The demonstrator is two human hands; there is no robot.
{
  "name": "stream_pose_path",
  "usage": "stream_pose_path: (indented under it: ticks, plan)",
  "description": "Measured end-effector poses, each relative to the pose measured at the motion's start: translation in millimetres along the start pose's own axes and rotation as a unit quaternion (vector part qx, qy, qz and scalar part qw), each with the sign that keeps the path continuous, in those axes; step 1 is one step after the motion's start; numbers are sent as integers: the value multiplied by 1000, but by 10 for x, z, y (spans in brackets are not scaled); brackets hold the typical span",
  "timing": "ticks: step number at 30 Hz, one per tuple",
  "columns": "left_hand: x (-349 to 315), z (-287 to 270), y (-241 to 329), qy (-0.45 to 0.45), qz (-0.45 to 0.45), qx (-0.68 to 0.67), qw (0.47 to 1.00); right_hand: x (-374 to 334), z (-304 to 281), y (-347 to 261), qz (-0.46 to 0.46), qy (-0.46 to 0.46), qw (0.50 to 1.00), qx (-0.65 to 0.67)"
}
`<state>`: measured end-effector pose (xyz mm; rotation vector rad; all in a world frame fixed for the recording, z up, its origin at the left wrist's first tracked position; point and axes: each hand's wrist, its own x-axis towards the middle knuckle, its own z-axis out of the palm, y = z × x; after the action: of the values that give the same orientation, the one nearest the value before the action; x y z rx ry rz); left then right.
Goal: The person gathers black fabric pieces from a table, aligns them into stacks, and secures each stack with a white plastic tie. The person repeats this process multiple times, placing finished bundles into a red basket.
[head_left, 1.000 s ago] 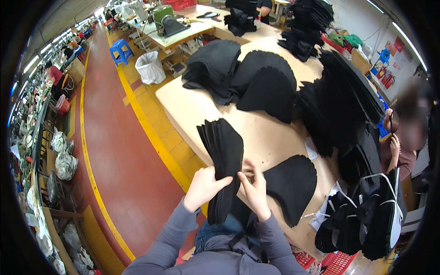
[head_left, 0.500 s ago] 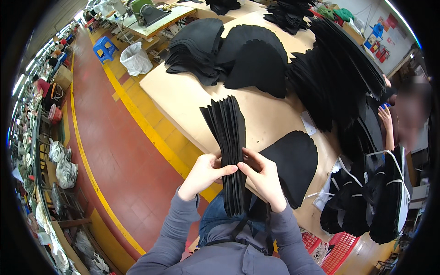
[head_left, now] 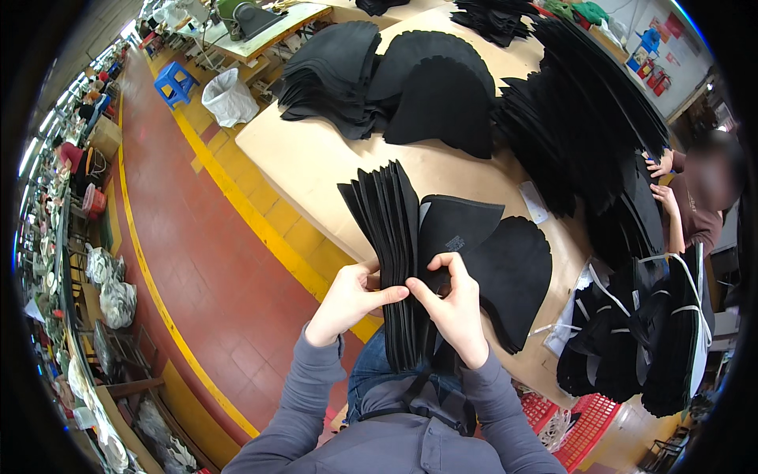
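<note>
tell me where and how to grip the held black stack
Grip the stack around its middle, probably from the left, as the left hand does: its layers press together there, while the far end fans out.

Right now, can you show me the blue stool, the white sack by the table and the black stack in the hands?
Blue stool (head_left: 172, 77), head view: on its seat.
White sack (head_left: 230, 101), head view: on its side.
Black stack (head_left: 396, 241), head view: on its layered edges, near the middle.
</note>
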<state>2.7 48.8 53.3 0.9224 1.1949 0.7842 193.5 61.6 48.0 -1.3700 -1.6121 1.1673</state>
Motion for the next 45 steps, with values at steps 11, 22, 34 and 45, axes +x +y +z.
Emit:
stream_pose_path:
  ticks: [11, 22, 34, 45]
  plan:
    - [7, 12, -28, 4, -4, 15, 1000, -6, 71, 39, 20, 58, 998, 11]
    - [-43, 114, -50, 20, -1, 28, 999, -3, 42, -9, 43, 84, 995, 16]
    - [-42, 89, -42, 20, -15, -21, 999, -21, 302, 200, -120, 252, 953, 120]
    - [-3, -9, -159, -14, -7, -8, 1000, -70, 70, 38, -79, 105, 988, -75]
